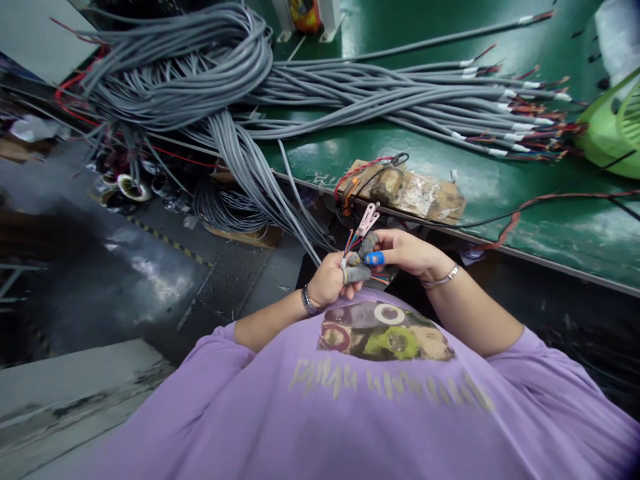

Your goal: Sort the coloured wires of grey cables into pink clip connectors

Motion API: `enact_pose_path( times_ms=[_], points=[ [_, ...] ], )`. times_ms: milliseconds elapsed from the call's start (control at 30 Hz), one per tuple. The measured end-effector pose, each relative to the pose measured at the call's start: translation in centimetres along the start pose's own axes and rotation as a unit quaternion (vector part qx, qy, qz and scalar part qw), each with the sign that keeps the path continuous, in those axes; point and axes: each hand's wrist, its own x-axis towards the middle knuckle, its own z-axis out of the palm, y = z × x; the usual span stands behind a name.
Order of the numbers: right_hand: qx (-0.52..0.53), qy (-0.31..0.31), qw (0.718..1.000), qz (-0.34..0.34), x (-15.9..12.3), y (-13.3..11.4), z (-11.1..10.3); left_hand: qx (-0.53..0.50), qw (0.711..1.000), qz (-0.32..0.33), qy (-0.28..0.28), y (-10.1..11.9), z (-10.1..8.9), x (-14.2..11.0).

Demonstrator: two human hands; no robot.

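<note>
Head view: what textures stand out?

Smooth, rubbery grey cables (200, 73), looped in a thick coil, and a rough, scuffed wooden board (440, 200) by the table edge. The lilac shirt (360, 420) is soft cloth with a print.

And the thing being handled?

A small bunch of thin coloured wires (351, 240), red, blue and dark strands fanning up from the left hand (327, 281), in front of the shirt. A flat pink piece (369, 217) with holes sits just above.

The fingers?

The left ones are curled closed around the wires. The right hand (407, 253) has its fingers bent in close, one in a blue cover (374, 259); I can't tell what they pinch.

The surroundings?

A glossy green tabletop (565, 233), and a shiny grey floor (125, 247).
</note>
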Motion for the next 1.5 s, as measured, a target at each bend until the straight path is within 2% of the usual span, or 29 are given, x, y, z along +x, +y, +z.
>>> enact_pose_path(
  times_ms=[100, 267, 367, 633, 1033, 1100, 1233, 1267, 1400, 1500],
  points=[
    [-0.002, 0.004, 1.000, -0.010, -0.1, 0.1, 0.0, 0.003, 1.000, 0.005, 0.007, -0.1, 0.0, 0.0],
    [0.026, 0.040, 0.999, -0.015, -0.4, 0.6, 0.2, -0.012, 0.997, 0.065, 0.049, -0.2, 0.1, 0.0],
    [0.031, 0.041, 0.999, -0.011, -0.5, 0.5, 0.4, -0.008, 0.996, 0.073, 0.057, -0.3, 0.2, -0.1],
    [-0.093, 0.004, 0.996, -0.008, -0.3, -1.1, 0.4, 0.036, 0.999, 0.027, 0.030, 0.2, 0.4, -0.4],
    [-0.155, -0.098, 0.983, -0.022, -0.3, -1.8, -1.0, 0.013, 0.998, -0.024, -0.057, 0.3, -0.3, -0.2],
    [-0.147, -0.071, 0.986, -0.038, -0.3, -1.7, -1.3, 0.002, 0.998, -0.024, -0.058, 0.3, -0.3, -0.2],
    [-0.086, 0.087, 0.987, -0.105, -0.7, -0.8, -2.1, -0.008, 1.000, -0.011, -0.027, 0.1, -0.2, -0.5],
    [-0.071, 0.102, 0.987, -0.101, -0.9, -0.4, -2.2, -0.009, 1.000, -0.001, -0.012, 0.0, -0.1, -0.5],
    [0.003, 0.062, 0.997, -0.037, -1.9, 1.4, -1.6, -0.036, 0.998, 0.045, 0.037, -0.4, 0.1, -0.6],
    [0.025, 0.062, 0.997, -0.030, -2.3, 2.0, -0.3, -0.051, 0.996, 0.056, 0.051, -0.8, 0.1, -0.5]
  ],
)
